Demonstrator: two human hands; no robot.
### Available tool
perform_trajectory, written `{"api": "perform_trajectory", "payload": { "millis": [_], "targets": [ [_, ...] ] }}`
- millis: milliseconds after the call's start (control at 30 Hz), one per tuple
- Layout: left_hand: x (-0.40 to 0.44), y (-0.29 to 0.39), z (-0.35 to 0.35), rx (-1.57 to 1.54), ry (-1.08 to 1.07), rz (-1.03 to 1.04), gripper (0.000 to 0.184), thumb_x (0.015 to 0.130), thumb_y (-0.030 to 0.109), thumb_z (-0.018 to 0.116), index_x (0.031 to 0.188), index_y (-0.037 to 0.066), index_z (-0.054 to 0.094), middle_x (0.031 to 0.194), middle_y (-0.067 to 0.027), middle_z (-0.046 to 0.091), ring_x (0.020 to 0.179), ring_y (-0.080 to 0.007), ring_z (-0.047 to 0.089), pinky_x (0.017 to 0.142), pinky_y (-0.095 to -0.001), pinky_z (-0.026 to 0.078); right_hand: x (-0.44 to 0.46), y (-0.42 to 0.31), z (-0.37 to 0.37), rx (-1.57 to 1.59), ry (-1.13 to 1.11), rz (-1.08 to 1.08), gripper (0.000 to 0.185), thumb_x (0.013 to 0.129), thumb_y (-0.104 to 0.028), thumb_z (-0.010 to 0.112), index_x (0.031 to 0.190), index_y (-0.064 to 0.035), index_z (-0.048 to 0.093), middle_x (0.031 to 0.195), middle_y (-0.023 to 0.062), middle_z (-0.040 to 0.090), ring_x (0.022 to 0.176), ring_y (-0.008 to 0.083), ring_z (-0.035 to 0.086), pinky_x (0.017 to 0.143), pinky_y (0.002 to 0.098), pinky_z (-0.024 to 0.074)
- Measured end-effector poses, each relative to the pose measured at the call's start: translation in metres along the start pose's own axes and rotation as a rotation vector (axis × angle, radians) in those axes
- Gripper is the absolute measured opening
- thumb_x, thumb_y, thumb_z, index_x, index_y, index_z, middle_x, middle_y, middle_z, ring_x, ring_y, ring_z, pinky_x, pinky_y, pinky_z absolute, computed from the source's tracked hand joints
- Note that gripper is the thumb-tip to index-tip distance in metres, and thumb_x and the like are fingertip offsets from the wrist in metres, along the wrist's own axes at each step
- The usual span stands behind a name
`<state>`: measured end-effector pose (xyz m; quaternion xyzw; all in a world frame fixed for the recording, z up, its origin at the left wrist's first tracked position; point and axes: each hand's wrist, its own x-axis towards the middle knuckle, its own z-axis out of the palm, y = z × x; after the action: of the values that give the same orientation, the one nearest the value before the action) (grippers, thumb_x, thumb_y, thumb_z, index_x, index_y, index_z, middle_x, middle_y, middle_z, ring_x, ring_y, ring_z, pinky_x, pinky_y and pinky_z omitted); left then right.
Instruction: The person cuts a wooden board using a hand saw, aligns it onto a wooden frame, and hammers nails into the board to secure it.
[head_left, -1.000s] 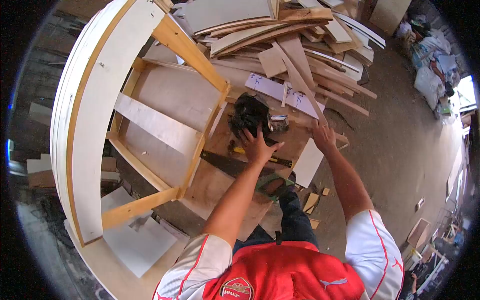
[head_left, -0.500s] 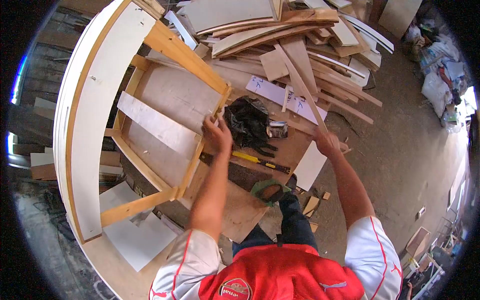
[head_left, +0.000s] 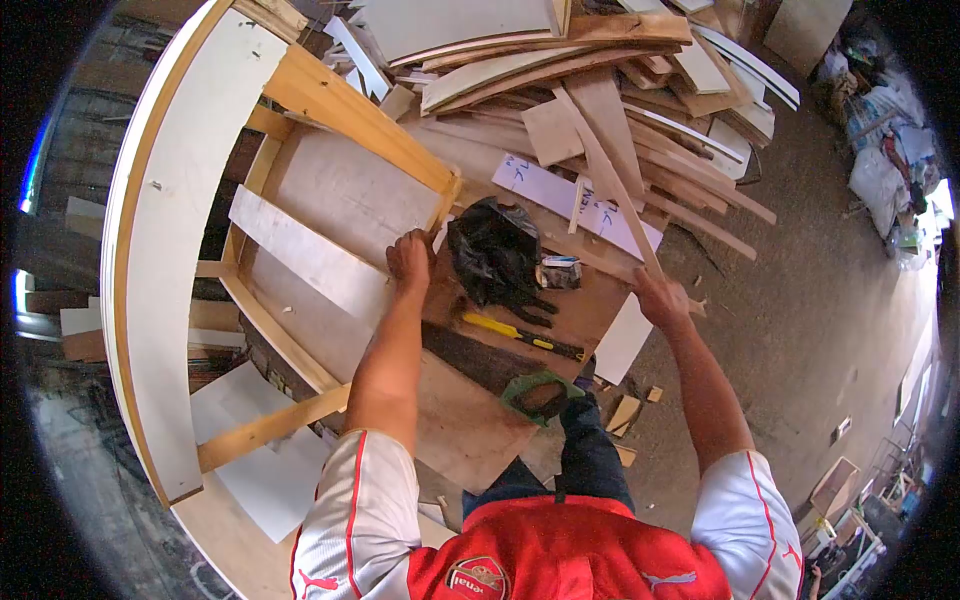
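Observation:
My left hand [head_left: 410, 258] is closed over the near rail of a curved wooden frame [head_left: 355, 115] that has a white outer face. Its fingertips are partly hidden. Out to the right, my right hand [head_left: 662, 298] grips the lower end of a long thin wooden strip [head_left: 607, 172], which slants up and away across the boards. Between my hands lie a black plastic bag [head_left: 490, 255], a small packet [head_left: 558, 272] and a yellow and black tool [head_left: 525, 337]. Closer to my body rests a handsaw [head_left: 480, 358] with a green handle.
Beyond my hands rises a pile of cut boards and strips [head_left: 560, 60]. A white board with blue writing [head_left: 530, 180] lies below it. Filled plastic bags [head_left: 885, 170] stand at the far right. Offcuts [head_left: 625, 412] lie on the floor near my legs.
My left hand has moved slightly left along the frame, its fingers more curled. My right hand and the strip have shifted a little right and down. The view has also shifted slightly.

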<state>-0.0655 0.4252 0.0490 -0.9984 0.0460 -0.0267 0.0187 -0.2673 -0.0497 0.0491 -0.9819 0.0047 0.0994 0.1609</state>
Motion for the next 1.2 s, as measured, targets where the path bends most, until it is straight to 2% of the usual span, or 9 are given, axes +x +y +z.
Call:
{"api": "perform_trajectory", "payload": {
  "millis": [233, 433, 567, 767, 833, 867, 967, 1067, 1200],
  "targets": [
    [-0.003, -0.001, 0.002, 0.017, 0.046, 0.057, 0.015, 0.095, 0.016, 0.054, 0.097, 0.013, 0.068, 0.094, -0.0083, 0.072, 0.094, -0.028, 0.069, 0.08, -0.0466, 0.049, -0.024, 0.029, 0.015, 0.0, 0.018, -0.036, 0.027, 0.094, -0.025, 0.066, 0.116, -0.0108, 0.059, 0.104, 0.0182, 0.071, 0.097, 0.0383, 0.069, 0.077, 0.0506, 0.0569],
    [-0.001, -0.017, 0.025, -0.021, 0.092, 0.1, 0.013, 0.093, 0.019, 0.057, 0.093, 0.014, 0.069, 0.094, -0.0076, 0.071, 0.093, -0.0276, 0.068, 0.078, -0.0474, 0.05, -0.121, 0.091, -0.027, 0.115, 0.046, 0.172, 0.023, 0.095, -0.013, 0.061, 0.117, -0.0052, 0.061, 0.113, 0.018, 0.069, 0.108, 0.0408, 0.066, 0.087, 0.0498, 0.0531],
    [0.003, -0.011, 0.032, -0.241, 0.007, -0.039, 0.017, 0.092, 0.022, 0.058, 0.096, 0.013, 0.072, 0.098, -0.0099, 0.072, 0.094, -0.0316, 0.069, 0.082, -0.0474, 0.052, -0.148, 0.113, 0.0, 0.07, 0.126, 0.177, 0.026, 0.097, -0.014, 0.06, 0.121, -0.0034, 0.06, 0.117, 0.0201, 0.068, 0.111, 0.0418, 0.064, 0.091, 0.0503, 0.0508],
    [-0.002, 0.002, -0.007, -0.092, -0.063, -0.062, 0.022, 0.096, 0.026, 0.056, 0.1, 0.015, 0.075, 0.102, -0.0129, 0.073, 0.099, -0.0335, 0.068, 0.086, -0.0487, 0.052, -0.1, 0.004, 0.001, 0.338, -0.026, 0.245, 0.03, 0.099, -0.015, 0.061, 0.127, -0.0043, 0.059, 0.114, 0.0212, 0.068, 0.108, 0.0387, 0.067, 0.089, 0.0471, 0.0521],
    [-0.002, 0.011, -0.024, -0.102, -0.135, -0.107, 0.02, 0.094, 0.022, 0.059, 0.102, 0.013, 0.074, 0.105, -0.0128, 0.072, 0.101, -0.0344, 0.067, 0.089, -0.05, 0.051, -0.09, -0.021, 0.025, 0.572, 0.156, 0.17, 0.038, 0.093, -0.013, 0.066, 0.131, -0.0088, 0.059, 0.114, 0.0205, 0.068, 0.101, 0.0432, 0.066, 0.085, 0.0489, 0.0537],
    [-0.005, 0.022, -0.044, -0.1, -0.157, -0.145, 0.02, 0.093, 0.022, 0.061, 0.105, 0.012, 0.073, 0.107, -0.0126, 0.071, 0.103, -0.0343, 0.066, 0.09, -0.05, 0.05, -0.079, -0.048, 0.006, 0.639, 0.042, 0.348, 0.041, 0.094, -0.015, 0.067, 0.133, -0.0078, 0.057, 0.111, 0.0218, 0.068, 0.102, 0.0433, 0.066, 0.087, 0.049, 0.0534],
    [-0.016, 0.019, -0.035, -0.121, -0.055, -0.143, 0.029, 0.088, 0.021, 0.068, 0.115, 0.01, 0.07, 0.115, -0.013, 0.069, 0.109, -0.035, 0.063, 0.094, -0.0499, 0.049, -0.058, -0.105, -0.036, 0.652, 0.001, 0.455, 0.043, 0.095, -0.013, 0.065, 0.136, -0.0058, 0.054, 0.116, 0.0229, 0.066, 0.106, 0.0435, 0.065, 0.089, 0.0491, 0.053],
    [-0.032, 0.017, -0.037, -0.207, 0.118, -0.091, 0.041, 0.086, 0.024, 0.073, 0.124, 0.007, 0.066, 0.118, -0.0148, 0.067, 0.114, -0.0365, 0.059, 0.098, -0.0497, 0.047, -0.035, -0.115, -0.016, 0.523, 0.355, 0.136, 0.045, 0.096, -0.003, 0.059, 0.14, -0.0091, 0.052, 0.11, 0.0241, 0.065, 0.098, 0.04, 0.066, 0.082, 0.0468, 0.0533],
    [-0.063, 0.02, -0.051, -0.433, 0.24, -0.099, 0.042, 0.089, 0.029, 0.072, 0.123, 0.004, 0.065, 0.117, -0.0182, 0.066, 0.113, -0.0393, 0.058, 0.099, -0.051, 0.045, 0.018, -0.146, -0.035, 0.271, 0.369, 0.15, 0.052, 0.093, 0.0, 0.058, 0.144, -0.0094, 0.05, 0.123, 0.0262, 0.06, 0.103, 0.0445, 0.063, 0.085, 0.0519, 0.0522]
  ]
}}
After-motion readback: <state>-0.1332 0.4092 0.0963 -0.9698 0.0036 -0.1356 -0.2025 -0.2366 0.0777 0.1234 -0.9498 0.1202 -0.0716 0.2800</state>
